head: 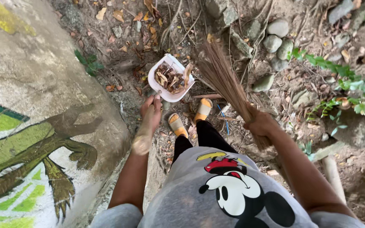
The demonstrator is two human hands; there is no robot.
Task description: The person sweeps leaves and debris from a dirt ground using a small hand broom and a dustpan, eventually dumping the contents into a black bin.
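I see the white dustpan (170,78) lying on the dirt ground (119,42), holding dry brown leaves (168,79), just ahead of my orange sandals (189,117). My left hand (151,110) sits at the dustpan's near edge, fingers curled tight around its handle. Right of the dustpan, my right hand (260,125) has its fingers clamped on the bound end of a straw broom (222,76), whose bristle tips fan out just beside the dustpan's right rim. Left of the dustpan rises a painted concrete wall (34,109); far right of it lie grey stones (275,40) and green plants (351,86).
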